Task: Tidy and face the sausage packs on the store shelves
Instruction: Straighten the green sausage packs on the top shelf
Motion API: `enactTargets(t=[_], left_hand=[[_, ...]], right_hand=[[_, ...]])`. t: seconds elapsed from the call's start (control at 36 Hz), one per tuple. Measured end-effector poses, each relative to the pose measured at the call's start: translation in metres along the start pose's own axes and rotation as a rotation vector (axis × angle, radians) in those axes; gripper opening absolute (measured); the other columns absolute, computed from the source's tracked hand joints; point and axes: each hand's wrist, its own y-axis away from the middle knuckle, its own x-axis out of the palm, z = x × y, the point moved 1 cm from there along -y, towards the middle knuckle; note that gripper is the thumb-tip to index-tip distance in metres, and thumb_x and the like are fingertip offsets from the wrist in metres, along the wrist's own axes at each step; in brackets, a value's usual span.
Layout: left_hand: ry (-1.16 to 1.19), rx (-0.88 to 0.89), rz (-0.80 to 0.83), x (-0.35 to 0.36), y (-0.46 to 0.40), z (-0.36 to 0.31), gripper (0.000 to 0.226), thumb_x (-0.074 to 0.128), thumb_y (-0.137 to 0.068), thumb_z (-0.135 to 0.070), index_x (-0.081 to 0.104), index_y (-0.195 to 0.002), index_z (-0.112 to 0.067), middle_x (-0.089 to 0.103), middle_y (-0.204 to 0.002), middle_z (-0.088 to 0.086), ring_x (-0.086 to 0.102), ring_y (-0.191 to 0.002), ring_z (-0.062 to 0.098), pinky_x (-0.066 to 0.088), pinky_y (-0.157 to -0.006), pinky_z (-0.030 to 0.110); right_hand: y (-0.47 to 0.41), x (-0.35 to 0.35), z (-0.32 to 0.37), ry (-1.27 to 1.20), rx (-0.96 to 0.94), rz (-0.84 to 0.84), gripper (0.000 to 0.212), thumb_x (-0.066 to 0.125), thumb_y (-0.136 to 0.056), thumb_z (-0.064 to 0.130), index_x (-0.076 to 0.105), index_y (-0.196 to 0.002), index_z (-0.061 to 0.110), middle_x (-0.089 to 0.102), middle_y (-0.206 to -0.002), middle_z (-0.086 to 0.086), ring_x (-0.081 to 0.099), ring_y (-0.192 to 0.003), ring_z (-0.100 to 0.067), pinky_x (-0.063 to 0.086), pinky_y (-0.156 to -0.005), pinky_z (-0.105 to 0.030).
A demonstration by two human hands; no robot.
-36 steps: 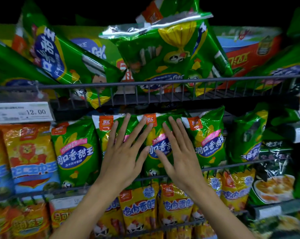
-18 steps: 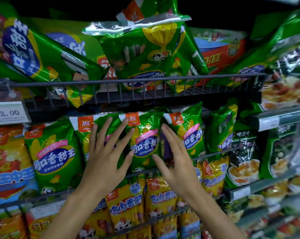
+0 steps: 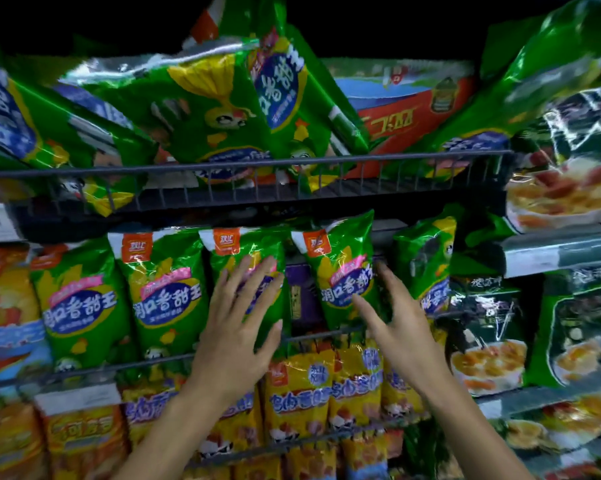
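While both forearms reach up from the bottom of the view, the left hand (image 3: 238, 327) lies flat, fingers spread and straight, on the front of a glossy green foil sausage pack with an orange logo tab (image 3: 247, 282) in the middle row. The right hand (image 3: 399, 327) is open too, fingers loosely fanned, its tips beside the right edge of the neighbouring tilted green pack (image 3: 340, 275); I cannot tell if they actually touch it. Neither hand pinches anything.

Between those two packs a gap shows a dark purple pack (image 3: 301, 296) set behind. To my eye the step is closing that gap: nudge the leaning pack upright and leftward with the right fingertips while the left palm steadies its pack, keeping labels forward and bottoms behind the thin grey wire rail (image 3: 323, 336).

Below the rail hang yellow-orange foil packs (image 3: 299, 393). Further left, two more green packs (image 3: 164, 292) stand faced. Beyond and above, on the dark wire-fronted upper shelf (image 3: 257, 164), large green bags (image 3: 202, 109) lie slumped and crooked, likely needing attention later.
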Motion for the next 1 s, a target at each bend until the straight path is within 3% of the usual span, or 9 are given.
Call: enactTargets(t=[0.06, 0.08, 0.17, 0.36, 0.58, 0.72, 0.78, 0.89, 1.0], left_hand=[[-0.050, -0.005, 0.008, 0.006, 0.001, 0.001, 0.063, 0.044, -0.105, -0.042, 0.029, -0.164, -0.024, 0.013, -0.174, -0.004, 0.006, -0.161, 0.028, 0.001, -0.129, 0.051], [-0.064, -0.003, 0.008, 0.008, 0.001, 0.001, 0.063, 0.045, -0.105, -0.041, 0.028, -0.164, -0.024, 0.014, -0.174, -0.003, 0.006, -0.161, 0.029, 0.001, -0.129, 0.053], [-0.074, -0.006, 0.005, 0.010, 0.002, 0.003, 0.063, 0.048, -0.105, -0.039, 0.029, -0.163, -0.023, 0.015, -0.174, -0.001, 0.008, -0.161, 0.031, 0.001, -0.129, 0.055], [-0.045, -0.029, 0.016, 0.003, 0.001, -0.001, 0.059, 0.048, -0.106, -0.037, 0.034, -0.161, -0.024, 0.016, -0.173, -0.001, 0.006, -0.161, 0.030, -0.002, -0.130, 0.051], [-0.002, -0.023, 0.038, -0.005, 0.001, 0.000, 0.063, 0.054, -0.105, -0.029, 0.029, -0.163, -0.026, 0.015, -0.173, -0.005, 0.006, -0.161, 0.027, -0.004, -0.130, 0.047], [0.020, -0.026, 0.037, -0.006, 0.000, 0.002, 0.064, 0.051, -0.106, -0.032, 0.025, -0.164, -0.025, 0.015, -0.173, -0.006, 0.005, -0.162, 0.025, -0.005, -0.130, 0.045], [0.030, -0.028, 0.026, -0.004, 0.000, 0.002, 0.065, 0.052, -0.106, -0.031, 0.024, -0.164, -0.024, 0.016, -0.173, -0.005, 0.006, -0.161, 0.026, -0.003, -0.130, 0.047], [0.008, -0.021, 0.008, 0.000, 0.002, 0.001, 0.069, 0.055, -0.105, -0.029, 0.023, -0.165, -0.024, 0.016, -0.173, -0.003, 0.007, -0.161, 0.030, 0.002, -0.129, 0.056], [-0.045, 0.024, 0.002, 0.004, -0.002, -0.007, 0.068, 0.053, -0.105, -0.032, 0.021, -0.165, -0.027, 0.015, -0.174, -0.003, 0.005, -0.161, 0.032, -0.002, -0.128, 0.058]], right_hand=[[-0.009, -0.004, -0.006, 0.048, 0.015, 0.068, 0.085, 0.047, -0.093, 0.061, 0.019, -0.163, 0.023, 0.029, -0.165, 0.002, 0.068, -0.097, -0.014, 0.048, -0.098, -0.031], [-0.013, -0.005, -0.009, 0.064, 0.009, 0.083, 0.087, 0.046, -0.091, 0.064, 0.021, -0.162, 0.020, 0.030, -0.166, -0.002, 0.065, -0.116, -0.022, 0.045, -0.109, -0.037], [-0.024, -0.011, -0.014, 0.130, -0.037, 0.081, 0.090, 0.045, -0.089, 0.069, 0.031, -0.158, 0.013, 0.039, -0.160, -0.009, 0.041, -0.144, -0.025, 0.035, -0.117, -0.037], [-0.040, -0.015, -0.021, 0.233, -0.129, 0.092, 0.082, 0.050, -0.087, 0.071, 0.051, -0.137, 0.006, 0.066, -0.118, -0.009, 0.065, -0.106, -0.027, 0.047, -0.080, -0.029], [-0.042, -0.014, -0.008, 0.004, -0.147, 0.000, 0.078, 0.062, -0.082, 0.068, 0.055, -0.137, 0.013, 0.068, -0.119, 0.000, 0.073, -0.071, -0.018, 0.060, -0.077, -0.046], [-0.040, -0.007, 0.006, -0.212, -0.166, -0.060, 0.060, 0.063, -0.088, 0.063, 0.057, -0.126, 0.017, 0.064, -0.103, 0.024, 0.065, -0.066, 0.017, 0.050, -0.060, -0.008], [-0.040, -0.003, 0.009, -0.204, -0.174, -0.022, 0.061, 0.059, -0.087, 0.068, 0.058, -0.124, 0.019, 0.063, -0.102, 0.026, 0.062, -0.071, 0.023, 0.052, -0.064, -0.011], [-0.041, 0.001, 0.001, -0.137, -0.095, 0.078, 0.060, 0.053, -0.087, 0.070, 0.060, -0.117, 0.018, 0.073, -0.100, -0.004, 0.074, -0.078, -0.005, 0.059, -0.075, -0.049], [-0.043, 0.000, -0.002, -0.048, -0.083, 0.094, 0.063, 0.052, -0.085, 0.072, 0.062, -0.111, 0.015, 0.073, -0.097, -0.015, 0.071, -0.085, -0.032, 0.058, -0.077, -0.053]])
